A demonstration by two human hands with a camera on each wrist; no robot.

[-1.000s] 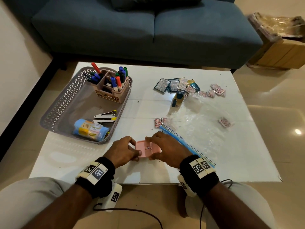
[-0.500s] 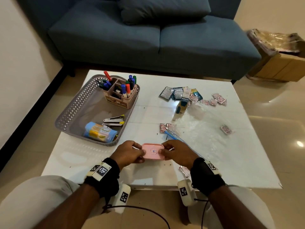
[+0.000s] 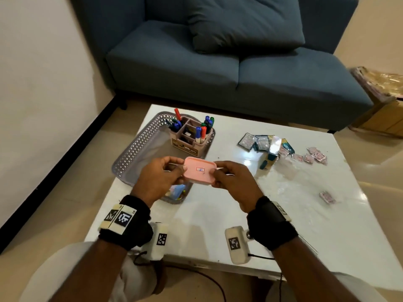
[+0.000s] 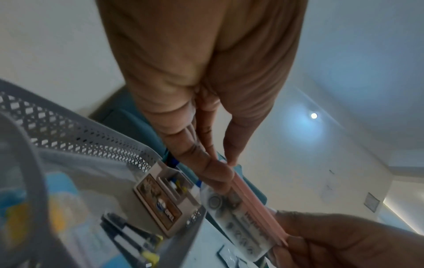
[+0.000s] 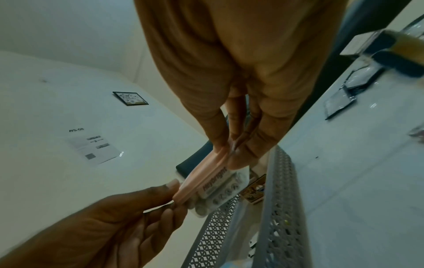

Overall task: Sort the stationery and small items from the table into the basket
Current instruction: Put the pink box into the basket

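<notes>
A small pink-lidded box (image 3: 199, 171) with a clear base hangs in the air above the near right corner of the grey lattice basket (image 3: 135, 149). My left hand (image 3: 162, 177) pinches its left end and my right hand (image 3: 229, 182) pinches its right end. In the left wrist view the pink box (image 4: 250, 204) runs from my left hand (image 4: 220, 166) to the right hand's fingers (image 4: 321, 241). The right wrist view shows the pink box (image 5: 206, 183) held by my right hand (image 5: 229, 150), with the basket wall (image 5: 280, 208) just below. In the basket stand a pen holder (image 3: 192, 138) and a blue packet (image 3: 177, 190).
On the white table (image 3: 283, 225) lie several dark and foil sachets (image 3: 263, 142), small pink packets (image 3: 314, 155), one lone pink packet (image 3: 327, 197) and a clear zip bag (image 3: 290, 177). A blue sofa (image 3: 218, 73) stands behind the table, a cardboard box (image 3: 383, 110) at far right.
Both hands have lifted the pink box off the table's near edge and carried it up and leftward, over the basket's near right corner. The head camera has tilted up.
</notes>
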